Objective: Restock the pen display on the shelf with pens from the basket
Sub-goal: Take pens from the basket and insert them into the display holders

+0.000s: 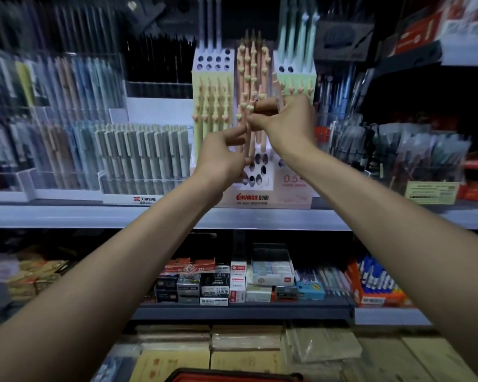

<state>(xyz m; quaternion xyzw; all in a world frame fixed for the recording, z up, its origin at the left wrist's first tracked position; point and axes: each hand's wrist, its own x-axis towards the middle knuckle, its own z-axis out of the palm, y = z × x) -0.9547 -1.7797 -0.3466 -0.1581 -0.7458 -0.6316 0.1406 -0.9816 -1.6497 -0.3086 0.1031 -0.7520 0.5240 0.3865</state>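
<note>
A stepped white pen display [262, 172] stands on the grey shelf [94, 216], with yellow, peach and mint pens upright in its holes and several holes bare. My left hand [221, 158] pinches the lower part of a peach pen [247, 142] in front of the display's lowest block. My right hand [287, 122] is higher, with its fingers closed on peach pens [278, 89] that stick up above it. The two hands nearly touch. The red rim of the basket [232, 376] shows at the bottom edge, its contents hidden.
Clear trays of grey and pastel pens [138, 155] fill the shelf to the left. Bagged pens [398, 153] stand to the right. The shelf below holds small boxes of erasers and leads [218, 285]. Stacked paper packs [246, 343] lie at the bottom.
</note>
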